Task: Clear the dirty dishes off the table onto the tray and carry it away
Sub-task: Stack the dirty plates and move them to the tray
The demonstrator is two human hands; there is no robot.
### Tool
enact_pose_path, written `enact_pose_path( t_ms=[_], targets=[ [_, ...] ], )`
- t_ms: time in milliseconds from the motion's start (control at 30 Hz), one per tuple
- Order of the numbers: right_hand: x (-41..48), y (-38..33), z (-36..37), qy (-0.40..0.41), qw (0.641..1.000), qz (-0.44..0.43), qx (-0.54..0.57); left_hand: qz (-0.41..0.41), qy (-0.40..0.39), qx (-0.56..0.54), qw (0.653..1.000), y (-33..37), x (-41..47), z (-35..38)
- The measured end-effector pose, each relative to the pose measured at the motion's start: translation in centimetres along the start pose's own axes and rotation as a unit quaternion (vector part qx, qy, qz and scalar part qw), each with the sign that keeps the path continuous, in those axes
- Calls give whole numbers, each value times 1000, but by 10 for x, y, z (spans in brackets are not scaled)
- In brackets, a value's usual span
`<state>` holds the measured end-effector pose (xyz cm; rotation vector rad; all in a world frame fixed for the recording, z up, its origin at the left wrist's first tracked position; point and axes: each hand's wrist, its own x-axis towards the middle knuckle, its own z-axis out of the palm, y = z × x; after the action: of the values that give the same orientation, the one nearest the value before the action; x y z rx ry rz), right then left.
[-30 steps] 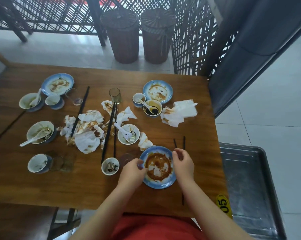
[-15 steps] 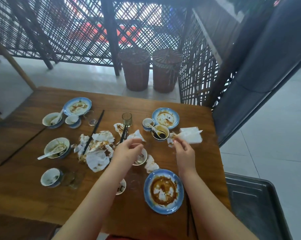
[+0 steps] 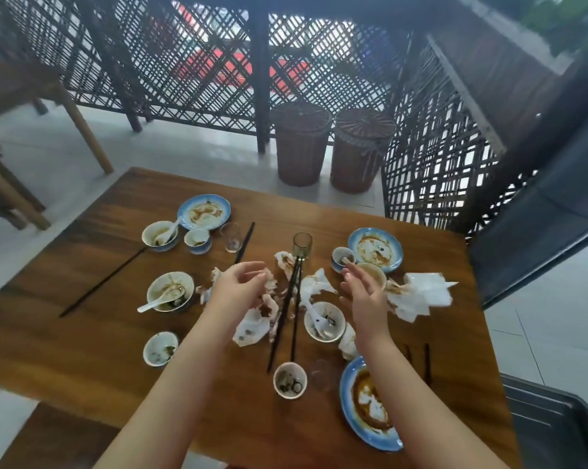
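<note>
Dirty dishes cover the wooden table (image 3: 82, 333). A sauce-smeared blue-rimmed plate (image 3: 367, 406) lies near the front edge, under my right forearm. Two more such plates sit at the far right (image 3: 375, 248) and the far left (image 3: 203, 211). My left hand (image 3: 241, 287) hovers with loosely curled fingers over a heap of soiled napkins (image 3: 252, 328). My right hand (image 3: 365, 294) hangs relaxed above a small brown-stained bowl (image 3: 375, 274), holding nothing. Between the hands lie black chopsticks (image 3: 285, 309) and a bowl with a white spoon (image 3: 324, 321). The dark metal tray (image 3: 553, 431) stands off the table's right front corner.
Several other bowls, such as one at the left with a spoon (image 3: 170, 292), small cups (image 3: 289, 380) and glasses (image 3: 302, 244) are scattered about. A stack of white napkins (image 3: 424, 294) lies at the right. Two wicker baskets (image 3: 301, 147) and a lattice fence stand behind the table.
Both hands left the near blue plate and reached forward to the table's middle. The left now hovers over the napkins, the right over the brown-stained bowl. The view rose and tilted.
</note>
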<state>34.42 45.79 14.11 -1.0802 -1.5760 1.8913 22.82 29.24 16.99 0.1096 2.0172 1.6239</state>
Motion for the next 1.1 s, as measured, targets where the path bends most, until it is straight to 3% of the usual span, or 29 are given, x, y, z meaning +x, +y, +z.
enact_pose_path(
  t_ms=[600, 1100],
  targets=[
    [21, 9, 177, -17, 998, -9, -61, -8, 26, -23, 999, -5, 106, -158],
    [76, 20, 266, -15, 994, 12, -110, 2, 49, 45, 998, -8, 204, -219]
  ],
)
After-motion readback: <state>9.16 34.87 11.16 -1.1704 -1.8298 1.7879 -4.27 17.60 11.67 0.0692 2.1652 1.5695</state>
